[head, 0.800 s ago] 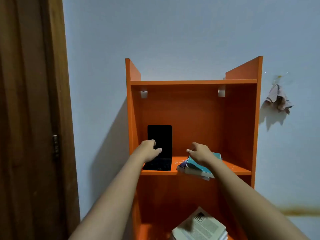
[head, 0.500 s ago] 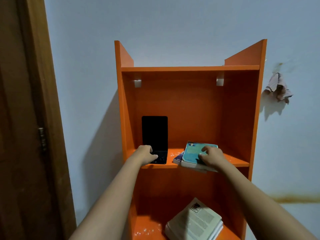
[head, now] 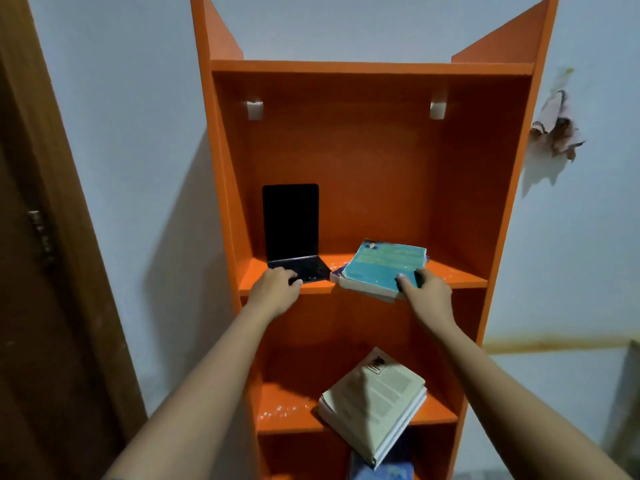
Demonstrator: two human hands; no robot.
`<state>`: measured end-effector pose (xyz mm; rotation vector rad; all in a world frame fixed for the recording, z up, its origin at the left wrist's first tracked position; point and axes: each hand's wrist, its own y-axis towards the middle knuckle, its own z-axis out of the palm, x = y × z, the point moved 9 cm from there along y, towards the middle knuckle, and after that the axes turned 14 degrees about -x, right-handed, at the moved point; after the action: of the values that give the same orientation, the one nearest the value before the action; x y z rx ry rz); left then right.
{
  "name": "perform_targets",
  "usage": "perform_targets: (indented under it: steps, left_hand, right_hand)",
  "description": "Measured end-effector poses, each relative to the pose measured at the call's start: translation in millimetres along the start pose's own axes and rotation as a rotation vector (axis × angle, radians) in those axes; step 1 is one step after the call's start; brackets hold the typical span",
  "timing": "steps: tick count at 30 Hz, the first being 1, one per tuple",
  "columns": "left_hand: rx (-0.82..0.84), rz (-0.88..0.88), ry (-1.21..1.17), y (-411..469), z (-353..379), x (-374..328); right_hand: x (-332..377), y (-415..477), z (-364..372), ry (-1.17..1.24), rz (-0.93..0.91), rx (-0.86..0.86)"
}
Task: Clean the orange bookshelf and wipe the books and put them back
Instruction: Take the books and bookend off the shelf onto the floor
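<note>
The orange bookshelf [head: 374, 67] stands against a pale wall. On its upper shelf a black L-shaped bookend [head: 290, 220] stands at the left; my left hand [head: 275, 292] grips the front of its flat base. To the right lies a teal book [head: 381, 266] on top of other books, jutting over the shelf edge. My right hand [head: 426, 294] holds the teal book's near right corner, thumb on the cover. On the shelf below lies a stack of pale books [head: 375, 400], tilted over the front edge. White specks dot both shelves.
A crumpled cloth [head: 554, 124] hangs on the wall right of the shelf. A brown wooden door [head: 41, 271] with a hinge fills the left side. A blue book [head: 381, 471] shows on a lower shelf.
My left hand slid from the bookend's upright plate down to its base. My right hand shifted to the teal book's near right corner. The view moved closer and lower.
</note>
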<state>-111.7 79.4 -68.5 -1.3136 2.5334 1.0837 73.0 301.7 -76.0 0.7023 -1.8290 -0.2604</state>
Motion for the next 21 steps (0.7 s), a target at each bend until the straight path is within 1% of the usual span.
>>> perform_targets:
  steps: [4, 7, 10, 12, 14, 18, 21]
  left_hand:
    - [-0.093, 0.061, -0.088, -10, -5, -8]
    - [-0.151, 0.065, -0.206, -10, -8, -7]
    - [-0.309, 0.040, -0.233, -2, -22, -1]
    - [-0.417, -0.009, -0.219, 2, -33, 6]
    - [-0.470, -0.052, -0.159, 7, -37, 14]
    - [-0.558, -0.101, -0.061, 24, -37, 21]
    - [-0.571, -0.106, -0.028, 38, -34, 19]
  right_hand:
    - [1, -17, 6, 0.124, 0.081, 0.014]
    - [-5, -20, 21, 0.287, 0.193, 0.091]
    - [-13, -20, 39, 0.505, 0.364, 0.202]
    - [-14, -17, 45, 0.592, 0.424, 0.257]
    - [-17, -12, 50, 0.633, 0.463, 0.306]
    - [-23, 7, 54, 0.640, 0.507, 0.364]
    - [-29, 18, 56, 0.610, 0.521, 0.396]
